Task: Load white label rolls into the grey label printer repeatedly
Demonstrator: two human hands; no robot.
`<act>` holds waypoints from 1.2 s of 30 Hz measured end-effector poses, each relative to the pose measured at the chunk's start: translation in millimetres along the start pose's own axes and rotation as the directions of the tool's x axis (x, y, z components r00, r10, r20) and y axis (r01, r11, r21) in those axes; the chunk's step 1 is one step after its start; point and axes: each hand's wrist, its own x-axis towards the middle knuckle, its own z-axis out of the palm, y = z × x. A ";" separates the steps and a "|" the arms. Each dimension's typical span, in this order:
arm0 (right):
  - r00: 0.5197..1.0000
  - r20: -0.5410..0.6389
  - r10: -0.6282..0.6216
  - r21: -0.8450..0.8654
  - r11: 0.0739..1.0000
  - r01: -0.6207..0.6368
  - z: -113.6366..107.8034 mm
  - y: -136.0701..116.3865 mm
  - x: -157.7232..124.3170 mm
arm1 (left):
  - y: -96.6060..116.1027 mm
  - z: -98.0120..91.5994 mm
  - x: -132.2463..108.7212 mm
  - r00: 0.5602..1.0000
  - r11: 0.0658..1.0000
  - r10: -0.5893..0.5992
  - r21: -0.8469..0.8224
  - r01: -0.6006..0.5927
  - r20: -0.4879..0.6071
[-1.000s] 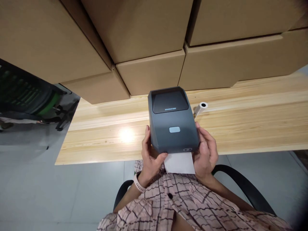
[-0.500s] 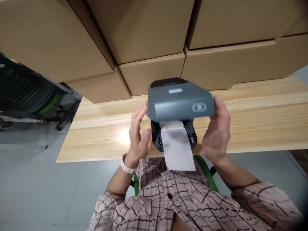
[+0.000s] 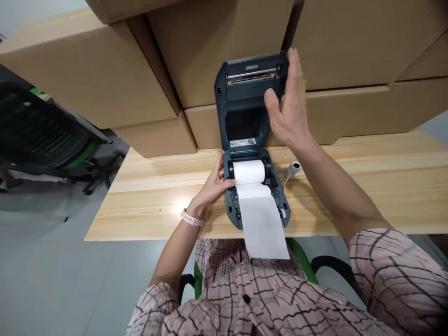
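Observation:
A dark blue-grey label printer (image 3: pixel 231 212) sits on the wooden table with its lid (image 3: pixel 221 112) raised. Inside the base lies a white label roll (image 3: pixel 249 171), held between black side holders. A white paper strip (image 3: pixel 264 228) runs from it over the front and past the table edge. My left hand (image 3: pixel 214 186) grips the base's left side, thumb over the rim by the roll holder. At the lid's right edge is my right hand (image 3: pixel 292 105), thumb toward the inner side and fingers along the outside. Both hands are closed on the printer.
Large cardboard boxes (image 3: pixel 224 56) are stacked along the back of the wooden table (image 3: pixel 140 205). A small white paper roll (image 3: pixel 293 168) lies right of the printer. An office chair (image 3: pixel 45 126) stands on the floor at the left.
The lid has swung up and back from low over the base, exposing the roll inside. My right hand rose with it. My left hand has closed on the base's left side.

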 end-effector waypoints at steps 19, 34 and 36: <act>0.422 0.900 -0.106 -0.016 0.961 0.276 9.7 -36.2 -61.5 | 60.7 9.7 -10.3 0.973 0.883 -0.227 0.412 0.227 -0.048; 0.821 0.547 0.165 0.543 0.677 -0.497 -111.7 29.9 -54.6 | 59.2 11.1 -10.7 0.957 0.865 -0.279 0.413 0.285 -0.077; 0.844 0.458 0.279 0.459 0.739 -0.493 -99.1 39.9 -59.9 | 58.1 11.3 -10.8 0.957 0.870 -0.278 0.401 0.288 -0.084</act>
